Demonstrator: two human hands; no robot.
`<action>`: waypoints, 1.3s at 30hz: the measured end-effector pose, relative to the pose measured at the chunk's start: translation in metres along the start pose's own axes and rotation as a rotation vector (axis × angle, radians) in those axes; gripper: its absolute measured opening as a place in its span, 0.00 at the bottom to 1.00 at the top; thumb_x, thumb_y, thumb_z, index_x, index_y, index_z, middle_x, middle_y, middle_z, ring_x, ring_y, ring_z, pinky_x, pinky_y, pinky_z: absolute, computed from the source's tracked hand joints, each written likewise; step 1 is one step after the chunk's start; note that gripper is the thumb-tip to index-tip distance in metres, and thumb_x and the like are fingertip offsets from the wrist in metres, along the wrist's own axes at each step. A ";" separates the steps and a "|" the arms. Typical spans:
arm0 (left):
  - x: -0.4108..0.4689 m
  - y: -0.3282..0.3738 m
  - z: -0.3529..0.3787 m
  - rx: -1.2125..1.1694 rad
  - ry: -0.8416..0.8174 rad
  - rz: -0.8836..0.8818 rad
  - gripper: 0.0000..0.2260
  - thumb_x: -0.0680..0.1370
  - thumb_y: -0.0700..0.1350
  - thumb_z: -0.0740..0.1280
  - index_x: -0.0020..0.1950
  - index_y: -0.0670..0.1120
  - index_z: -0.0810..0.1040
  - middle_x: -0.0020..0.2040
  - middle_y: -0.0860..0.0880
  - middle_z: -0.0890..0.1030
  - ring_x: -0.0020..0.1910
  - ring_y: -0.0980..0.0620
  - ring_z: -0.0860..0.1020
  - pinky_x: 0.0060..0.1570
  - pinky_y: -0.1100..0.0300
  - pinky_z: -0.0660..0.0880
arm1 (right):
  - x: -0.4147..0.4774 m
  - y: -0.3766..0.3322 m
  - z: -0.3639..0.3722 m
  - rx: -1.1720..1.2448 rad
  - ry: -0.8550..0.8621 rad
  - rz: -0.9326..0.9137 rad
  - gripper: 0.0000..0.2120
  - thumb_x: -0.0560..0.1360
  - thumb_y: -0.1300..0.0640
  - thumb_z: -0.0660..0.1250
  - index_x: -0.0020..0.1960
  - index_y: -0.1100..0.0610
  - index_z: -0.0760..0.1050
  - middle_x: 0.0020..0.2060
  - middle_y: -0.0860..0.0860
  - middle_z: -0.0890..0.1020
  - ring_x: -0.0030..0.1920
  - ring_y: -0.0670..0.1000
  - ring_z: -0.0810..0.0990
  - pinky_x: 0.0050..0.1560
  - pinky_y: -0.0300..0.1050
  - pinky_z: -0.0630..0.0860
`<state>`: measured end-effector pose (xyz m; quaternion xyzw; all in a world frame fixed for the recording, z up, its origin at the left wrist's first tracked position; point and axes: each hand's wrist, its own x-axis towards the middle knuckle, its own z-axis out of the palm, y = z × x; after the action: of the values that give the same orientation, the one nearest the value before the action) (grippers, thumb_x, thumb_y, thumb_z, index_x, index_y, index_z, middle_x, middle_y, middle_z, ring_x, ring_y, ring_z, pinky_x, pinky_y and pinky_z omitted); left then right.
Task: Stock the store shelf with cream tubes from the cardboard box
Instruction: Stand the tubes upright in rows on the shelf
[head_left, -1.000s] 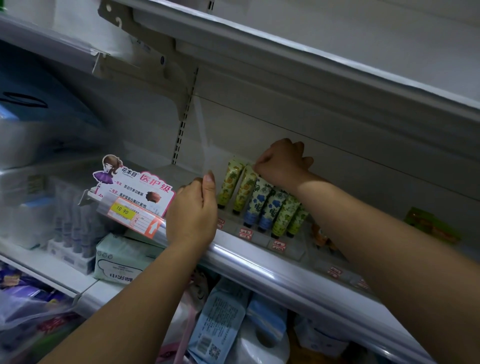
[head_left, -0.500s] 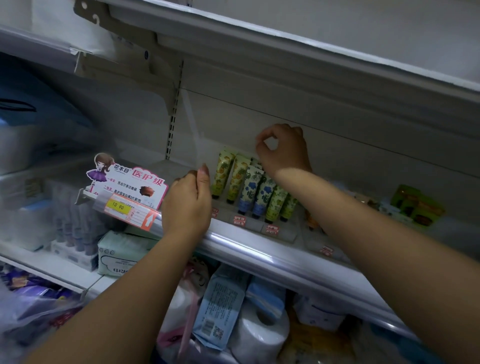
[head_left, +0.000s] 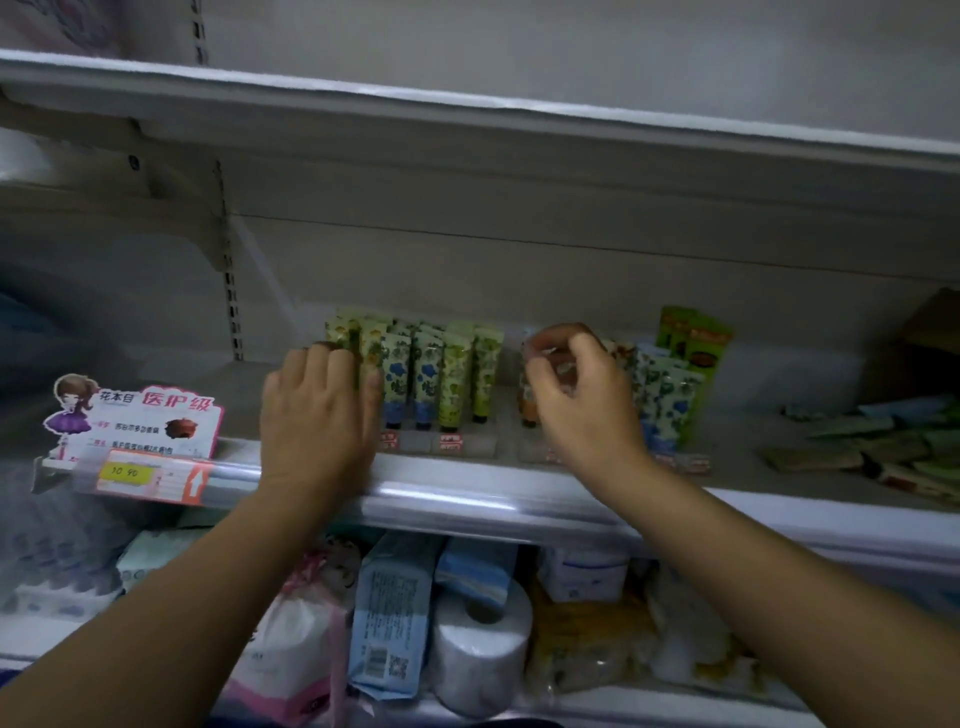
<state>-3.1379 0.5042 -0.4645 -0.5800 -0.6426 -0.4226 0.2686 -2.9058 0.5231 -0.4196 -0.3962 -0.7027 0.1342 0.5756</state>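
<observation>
Resting flat against upright green and blue floral cream tubes (head_left: 426, 374) on the white metal shelf (head_left: 467, 499), the left hand (head_left: 317, 410) shows a released grip; the right hand (head_left: 576, 400) has its grip pinching a blurred orange tube (head_left: 527, 413) just beside that row.

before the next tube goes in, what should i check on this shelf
1. Left group of cream tubes standing upright: ok.
2. Left hand flat against that group's leftmost tubes, steadying them: ok.
3. Right hand has a tube secured: cannot tell; its fingers are curled but blurred.
4. Right group of tubes standing beside the green box: ok.
5. Open gap between the two groups on the shelf: ok.
</observation>
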 end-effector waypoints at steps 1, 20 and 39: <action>0.000 0.009 0.001 -0.007 0.025 0.033 0.15 0.84 0.52 0.53 0.46 0.43 0.70 0.44 0.42 0.73 0.44 0.43 0.69 0.43 0.50 0.64 | -0.002 0.007 -0.010 -0.014 0.026 0.012 0.04 0.80 0.59 0.65 0.51 0.52 0.77 0.43 0.48 0.81 0.43 0.46 0.79 0.42 0.44 0.76; -0.043 0.258 0.055 -0.421 -0.489 0.608 0.23 0.83 0.60 0.45 0.55 0.48 0.75 0.52 0.48 0.78 0.51 0.45 0.76 0.46 0.51 0.68 | -0.039 0.137 -0.236 -0.662 0.195 0.376 0.05 0.82 0.55 0.60 0.52 0.57 0.67 0.51 0.53 0.70 0.52 0.57 0.73 0.50 0.47 0.68; -0.051 0.271 0.069 -0.532 -0.764 0.542 0.30 0.79 0.69 0.42 0.69 0.56 0.70 0.66 0.52 0.76 0.63 0.51 0.74 0.57 0.50 0.74 | -0.010 0.184 -0.309 -0.985 -0.441 0.858 0.34 0.82 0.34 0.40 0.82 0.50 0.41 0.82 0.49 0.44 0.81 0.54 0.46 0.77 0.51 0.47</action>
<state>-2.8547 0.5290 -0.4787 -0.8854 -0.3927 -0.2453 -0.0412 -2.5485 0.5529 -0.4524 -0.8180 -0.5636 0.0926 0.0678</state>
